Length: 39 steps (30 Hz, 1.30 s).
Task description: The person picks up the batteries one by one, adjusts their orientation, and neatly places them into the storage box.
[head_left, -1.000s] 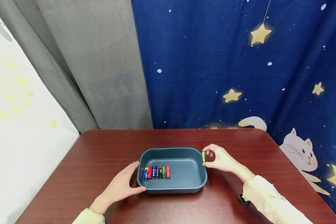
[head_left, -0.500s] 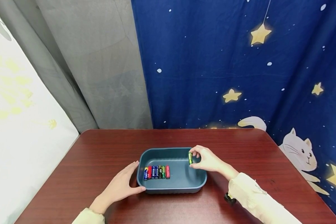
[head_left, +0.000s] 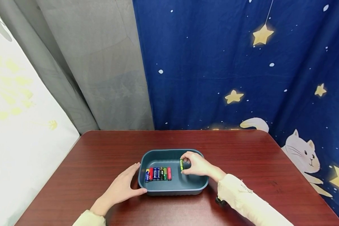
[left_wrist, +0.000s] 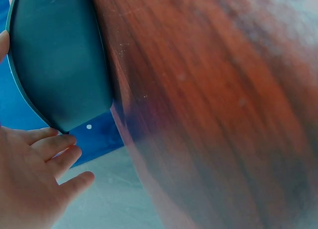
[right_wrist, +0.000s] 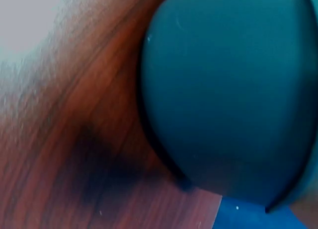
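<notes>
In the head view a blue-green plastic box [head_left: 176,191] sits on the table. Along its left side a row of several batteries [head_left: 158,173] lies side by side, in blue, red, black and green, with a pinkish-red one at the right end. My right hand [head_left: 198,164] reaches over the box and pinches a green battery [head_left: 181,164] between thumb and fingertips, to the right of the row. At the box's left end my left hand [head_left: 121,185] touches the rim, thumb at the near corner and fingers at the far side; its fingers [left_wrist: 52,144] look fairly straight in the left wrist view.
The dark red wooden table [head_left: 110,147] extends around the box. Behind it hang a grey curtain [head_left: 101,62] and a blue curtain [head_left: 203,62] with stars. The right wrist view mostly shows the outer wall of the box [right_wrist: 228,90].
My right hand has carried the green battery leftward from beyond the box's right rim to over its inside, and lower, nearer the row. The left hand and the box have stayed put.
</notes>
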Available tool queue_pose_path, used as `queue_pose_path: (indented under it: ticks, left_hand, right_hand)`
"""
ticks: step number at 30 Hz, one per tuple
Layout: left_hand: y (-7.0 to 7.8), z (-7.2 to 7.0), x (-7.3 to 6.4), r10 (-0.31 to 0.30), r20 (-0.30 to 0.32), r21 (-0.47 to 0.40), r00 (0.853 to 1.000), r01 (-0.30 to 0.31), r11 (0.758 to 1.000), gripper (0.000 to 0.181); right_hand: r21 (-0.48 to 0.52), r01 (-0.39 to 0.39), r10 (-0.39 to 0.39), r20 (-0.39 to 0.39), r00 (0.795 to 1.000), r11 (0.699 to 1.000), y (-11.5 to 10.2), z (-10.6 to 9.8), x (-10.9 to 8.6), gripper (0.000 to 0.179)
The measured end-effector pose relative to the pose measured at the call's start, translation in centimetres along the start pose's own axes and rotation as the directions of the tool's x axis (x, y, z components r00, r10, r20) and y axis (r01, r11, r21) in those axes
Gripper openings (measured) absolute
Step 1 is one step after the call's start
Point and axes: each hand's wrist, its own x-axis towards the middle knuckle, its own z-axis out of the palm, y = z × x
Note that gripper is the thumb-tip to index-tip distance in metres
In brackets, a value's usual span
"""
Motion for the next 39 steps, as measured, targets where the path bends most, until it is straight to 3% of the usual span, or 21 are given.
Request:
queue_pose_path:
  ticks: [14, 21, 39]
  left_hand:
    - [0.0, 0.0, 0.0, 0.006, -0.012, -0.004, 1.0, -0.006, 1.0, 0.094]
    - [0.1, 0.0, -0.1, -0.001, -0.005, -0.006, 1.0, 0.001, 1.0, 0.094]
    - [0.0, 0.0, 0.0, -0.006, -0.004, -0.01, 1.0, 0.006, 1.0, 0.094]
  right_hand:
    - [-0.061, -0.008, 0.012, 0.055, 0.998, 0.998, -1.0, 2.0, 1.0, 0.041]
    - [-0.147, -0.026, 0.039, 0.087, 0.995, 0.989, -1.1, 3.1, 1.4, 0.039]
    - [-0.159, -0.056, 0.076, 0.122, 0.99, 0.986, -2.0, 4.3, 1.9, 0.041]
